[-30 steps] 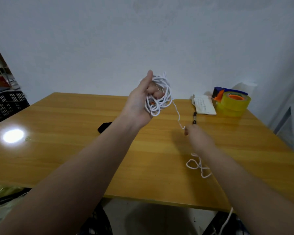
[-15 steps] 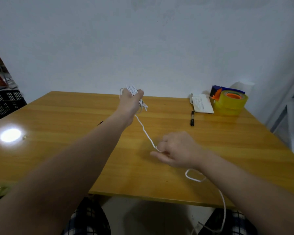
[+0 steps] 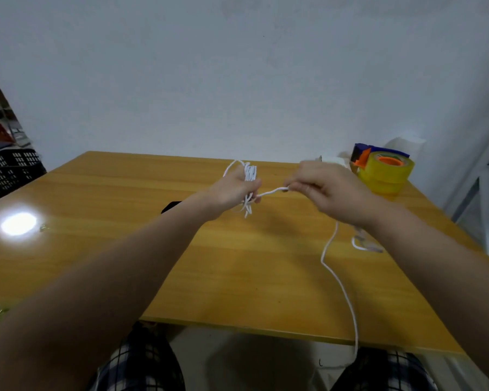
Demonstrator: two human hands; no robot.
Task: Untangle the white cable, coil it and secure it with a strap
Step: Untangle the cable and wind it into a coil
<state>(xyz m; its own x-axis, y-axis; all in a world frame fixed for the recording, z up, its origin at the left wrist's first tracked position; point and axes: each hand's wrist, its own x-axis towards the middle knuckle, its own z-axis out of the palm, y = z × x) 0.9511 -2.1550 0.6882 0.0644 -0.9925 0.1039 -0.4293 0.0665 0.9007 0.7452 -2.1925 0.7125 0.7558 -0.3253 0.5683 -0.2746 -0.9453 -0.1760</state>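
My left hand (image 3: 232, 190) grips a bundle of loops of the white cable (image 3: 338, 280) above the far middle of the wooden table (image 3: 237, 263). A short taut stretch runs right from the bundle to my right hand (image 3: 325, 190), which pinches the cable between thumb and fingertips. From under my right hand the loose cable drops to the table, curves back and hangs over the near edge. A small tangle of cable lies on the table below my right wrist. No strap is visible.
A yellow tape roll in a blue and orange dispenser (image 3: 384, 169) stands at the far right corner, with a white object partly hidden behind my right hand. A dark object (image 3: 171, 206) peeks out beside my left forearm. Black crates (image 3: 9, 170) sit to the left.
My right hand has risen from the near table up and right, level with my left hand, drawing the cable taut. My left hand kept its grip on the bundle.
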